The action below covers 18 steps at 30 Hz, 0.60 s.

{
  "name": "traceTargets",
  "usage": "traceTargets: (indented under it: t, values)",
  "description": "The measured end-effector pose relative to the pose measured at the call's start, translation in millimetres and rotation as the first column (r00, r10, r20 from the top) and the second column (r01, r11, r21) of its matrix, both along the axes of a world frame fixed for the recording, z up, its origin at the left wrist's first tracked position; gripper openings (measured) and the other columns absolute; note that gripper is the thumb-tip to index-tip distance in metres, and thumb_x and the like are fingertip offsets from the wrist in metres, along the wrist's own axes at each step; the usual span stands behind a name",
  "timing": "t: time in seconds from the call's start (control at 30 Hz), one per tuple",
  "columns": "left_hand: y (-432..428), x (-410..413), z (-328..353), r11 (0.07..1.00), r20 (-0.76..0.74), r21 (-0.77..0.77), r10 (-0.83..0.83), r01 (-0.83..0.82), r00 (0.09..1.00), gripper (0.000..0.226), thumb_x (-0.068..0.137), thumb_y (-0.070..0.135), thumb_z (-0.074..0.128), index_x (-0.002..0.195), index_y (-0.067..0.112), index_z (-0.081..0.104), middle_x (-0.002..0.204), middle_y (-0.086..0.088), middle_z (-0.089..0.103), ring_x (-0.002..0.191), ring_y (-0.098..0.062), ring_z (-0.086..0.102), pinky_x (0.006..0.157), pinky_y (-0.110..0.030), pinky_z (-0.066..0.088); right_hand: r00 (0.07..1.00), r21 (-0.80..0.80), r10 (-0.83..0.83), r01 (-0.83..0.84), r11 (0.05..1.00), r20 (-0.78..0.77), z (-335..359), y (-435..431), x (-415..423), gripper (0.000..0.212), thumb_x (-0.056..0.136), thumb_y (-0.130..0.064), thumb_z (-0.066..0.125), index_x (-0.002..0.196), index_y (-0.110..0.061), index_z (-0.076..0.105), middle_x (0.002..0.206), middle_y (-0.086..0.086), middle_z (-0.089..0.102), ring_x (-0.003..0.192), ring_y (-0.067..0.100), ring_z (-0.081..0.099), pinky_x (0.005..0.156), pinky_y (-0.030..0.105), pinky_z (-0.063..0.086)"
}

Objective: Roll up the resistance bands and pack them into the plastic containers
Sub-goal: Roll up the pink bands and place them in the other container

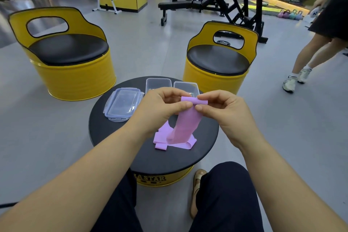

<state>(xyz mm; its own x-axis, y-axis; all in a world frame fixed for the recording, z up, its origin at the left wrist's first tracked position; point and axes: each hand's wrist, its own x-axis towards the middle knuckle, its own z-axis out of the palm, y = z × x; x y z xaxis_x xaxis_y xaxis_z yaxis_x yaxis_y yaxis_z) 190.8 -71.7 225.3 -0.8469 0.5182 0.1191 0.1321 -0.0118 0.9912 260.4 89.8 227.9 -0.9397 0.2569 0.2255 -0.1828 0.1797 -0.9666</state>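
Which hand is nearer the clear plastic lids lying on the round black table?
Left. The left hand is held just right of the clear plastic lids; the right hand is farther right, beyond the pink resistance band both pinch.

- two hands were up: left hand [160, 109], right hand [226, 111]
- one pink band [186, 120] was lifted; the pink heap [162, 137] could not be counted
- two open containers [158, 83] [185, 86]
- one lid stack [123, 104]
- one bench [113, 137]
- two yellow seats [75, 75] [212, 81]
- four kettlebells [292, 14]
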Motion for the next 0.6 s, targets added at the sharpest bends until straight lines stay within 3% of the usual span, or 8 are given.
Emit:
traceTargets:
  t: [0.13, 0.27, 0.4, 0.47, 0.6]
  values:
    - [0.8, 0.5, -0.4, 0.999, 0.015, 0.036, -0.006, 0.005, 1.000, 0.019, 0.078, 0.002, 0.071, 0.084, 0.019, 0.070, 0.079, 0.001, 0.074, 0.078, -0.011, 0.069, 0.072, -0.021, 0.053, 0.999, 0.004, 0.004, -0.004, 1.000, 0.041, -2.2, -1.0, -0.5, 0.018, 0.076, -0.017, 0.073, 0.094, -0.016, 0.070, 0.088, 0.002, 0.073, 0.084, 0.013, 0.070, 0.078, 0.031, 0.058]
    - [0.4, -0.4, -1.4, 1.000, 0.005, 0.031, 0.001, -0.001, 1.000, 0.021, 0.077, 0.001, 0.072, 0.083, 0.021, 0.071, 0.080, 0.002, 0.074, 0.080, -0.012, 0.069, 0.075, -0.025, 0.054, 0.999, 0.007, 0.001, -0.002, 1.000, 0.045, -1.9, -2.2, 0.0, 0.033, 0.068, -0.030, 0.071, 0.094, -0.010, 0.071, 0.090, 0.010, 0.073, 0.084, 0.018, 0.071, 0.075, 0.034, 0.059]
    - [1.6, -1.0, -3.3, 1.000, 0.037, -0.004, -0.001, 0.001, 0.999, 0.017, 0.078, 0.015, 0.075, 0.088, 0.027, 0.071, 0.082, 0.003, 0.073, 0.082, -0.017, 0.069, 0.080, -0.034, 0.055, 0.999, -0.012, -0.018, 0.018, 1.000, 0.032, -3.0, -0.2, -1.0, 0.016, 0.073, -0.014, 0.074, 0.088, -0.017, 0.071, 0.082, -0.002, 0.073, 0.082, 0.012, 0.070, 0.076, 0.030, 0.058]
    - [2.0, -1.2, -3.6, 0.999, 0.051, -0.034, 0.009, -0.007, 0.999, 0.011, 0.077, 0.027, 0.076, 0.088, 0.026, 0.072, 0.084, 0.003, 0.073, 0.085, -0.022, 0.069, 0.085, -0.040, 0.054, 1.000, -0.019, -0.018, 0.018, 1.000, 0.021, -4.0, -0.1, -1.1, 0.017, 0.074, -0.007, 0.074, 0.085, -0.020, 0.071, 0.080, -0.005, 0.074, 0.081, 0.011, 0.070, 0.076, 0.028, 0.058]
    - [3.2, -2.0, -4.7, 0.999, 0.045, -0.032, 0.017, -0.015, 0.999, 0.009, 0.079, 0.021, 0.073, 0.088, 0.019, 0.073, 0.086, -0.002, 0.074, 0.083, -0.013, 0.069, 0.082, -0.033, 0.055, 1.000, -0.032, -0.017, 0.017, 0.999, 0.012, -4.9, -1.3, 0.0, 0.021, 0.073, -0.002, 0.074, 0.082, -0.021, 0.071, 0.079, -0.006, 0.074, 0.081, 0.011, 0.070, 0.075, 0.025, 0.057]
